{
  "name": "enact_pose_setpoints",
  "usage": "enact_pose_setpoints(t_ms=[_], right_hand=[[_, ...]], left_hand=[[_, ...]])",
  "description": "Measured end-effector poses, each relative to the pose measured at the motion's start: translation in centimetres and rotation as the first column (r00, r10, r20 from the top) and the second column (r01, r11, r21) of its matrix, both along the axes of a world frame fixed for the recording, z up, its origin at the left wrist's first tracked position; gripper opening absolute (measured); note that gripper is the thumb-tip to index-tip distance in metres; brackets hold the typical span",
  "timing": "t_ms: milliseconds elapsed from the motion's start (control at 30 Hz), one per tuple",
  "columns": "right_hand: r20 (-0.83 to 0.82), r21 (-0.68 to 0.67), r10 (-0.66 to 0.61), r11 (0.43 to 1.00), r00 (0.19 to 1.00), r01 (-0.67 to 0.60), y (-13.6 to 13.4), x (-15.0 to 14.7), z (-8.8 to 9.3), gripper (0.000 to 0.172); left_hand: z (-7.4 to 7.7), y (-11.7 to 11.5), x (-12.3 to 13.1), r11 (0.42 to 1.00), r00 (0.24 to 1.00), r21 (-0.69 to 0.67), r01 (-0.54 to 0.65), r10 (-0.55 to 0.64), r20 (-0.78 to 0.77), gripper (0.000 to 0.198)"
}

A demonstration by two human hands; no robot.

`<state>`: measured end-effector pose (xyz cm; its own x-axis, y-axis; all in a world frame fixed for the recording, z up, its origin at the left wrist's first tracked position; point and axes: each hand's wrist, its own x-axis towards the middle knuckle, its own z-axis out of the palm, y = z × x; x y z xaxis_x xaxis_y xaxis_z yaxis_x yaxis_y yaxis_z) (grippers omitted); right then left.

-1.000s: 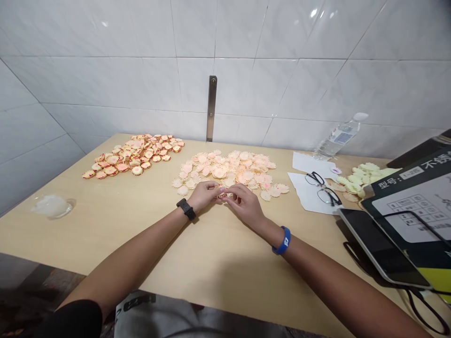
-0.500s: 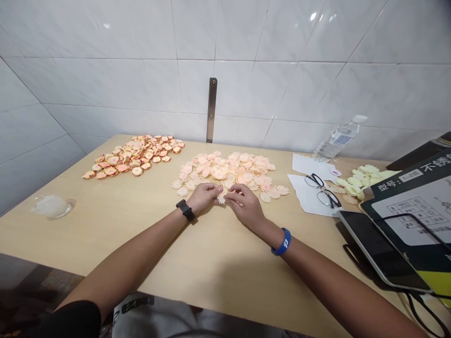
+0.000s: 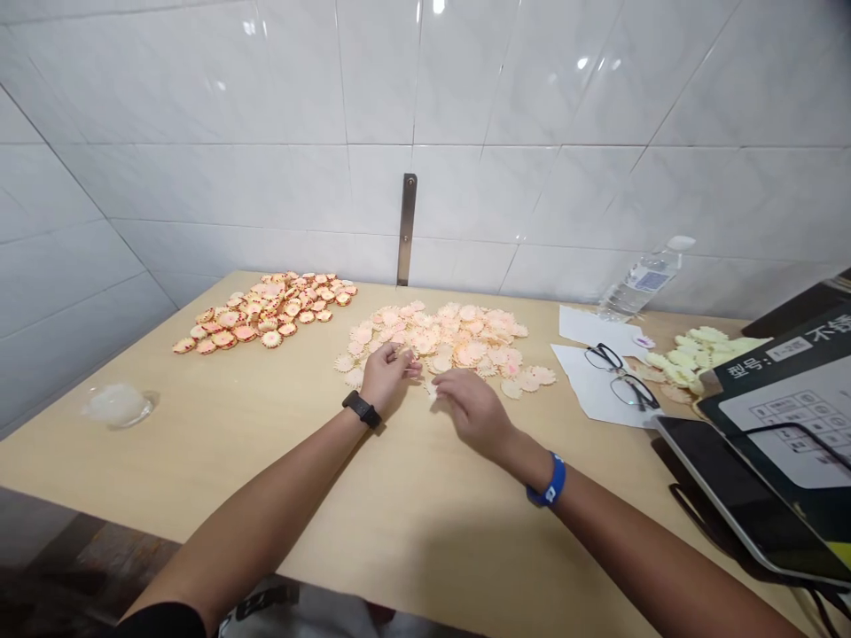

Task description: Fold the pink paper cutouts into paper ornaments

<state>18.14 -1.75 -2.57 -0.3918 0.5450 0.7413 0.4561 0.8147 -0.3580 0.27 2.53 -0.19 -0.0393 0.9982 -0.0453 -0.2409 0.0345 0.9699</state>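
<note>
A loose pile of pale pink, scallop-edged flower-shaped pieces (image 3: 458,332) lies mid-table. At its near edge is my left hand (image 3: 386,379), wearing a black watch, with thumb and fingers curled together; what they hold, if anything, is hidden. My right hand (image 3: 473,412), with a blue wristband, is just to the right, fingers pinched at a small whitish flower-shaped piece (image 3: 431,388) that is partly covered and blurred. A narrow gap separates the two hands. Farther left sits a heap of similar flower pieces with red edges (image 3: 266,310).
A clear dish with white paste (image 3: 118,404) stands at left. On the right are paper sheets (image 3: 572,377), eyeglasses (image 3: 625,381), a water bottle (image 3: 642,282), yellowish-green pieces (image 3: 698,350), a tablet-like device (image 3: 718,487) and a dark printed box (image 3: 784,390). A tiled wall borders the back.
My hands have moved apart from their close pinch on one piece. The right hand has drawn slightly right and down; the left has turned toward the pile. The whole view has tilted up a little.
</note>
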Motion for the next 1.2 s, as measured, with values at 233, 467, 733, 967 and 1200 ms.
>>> enact_pose_setpoints(t_ms=[233,467,733,967,1200], right_hand=[[-0.296,-0.561,-0.257,0.826,0.920,0.050,2.0,0.7,-0.3,0.029],[-0.137,-0.321,-0.465,0.856,0.875,0.405,3.8,3.2,0.6,0.052],[0.003,-0.172,-0.434,0.887,0.901,0.428,3.8,3.8,-0.7,0.036],[-0.174,-0.374,-0.321,0.896,0.931,0.239,1.8,1.5,0.7,0.034],[-0.290,-0.519,-0.272,0.850,0.918,0.089,1.8,0.7,0.4,0.031]], left_hand=[[-0.2,-0.1,0.4,0.999,0.999,0.003,-0.043,0.043,-0.027,0.022],[-1.1,0.0,0.5,0.994,0.994,0.044,0.099,-0.097,-0.041,0.021],[-0.9,-0.1,0.1,0.996,0.992,-0.030,0.090,-0.092,-0.084,0.027],[-0.2,-0.6,0.0,0.992,0.976,0.001,0.124,-0.122,-0.179,0.042],[0.8,-1.7,0.7,0.958,0.930,-0.014,0.285,-0.280,-0.238,0.032]])
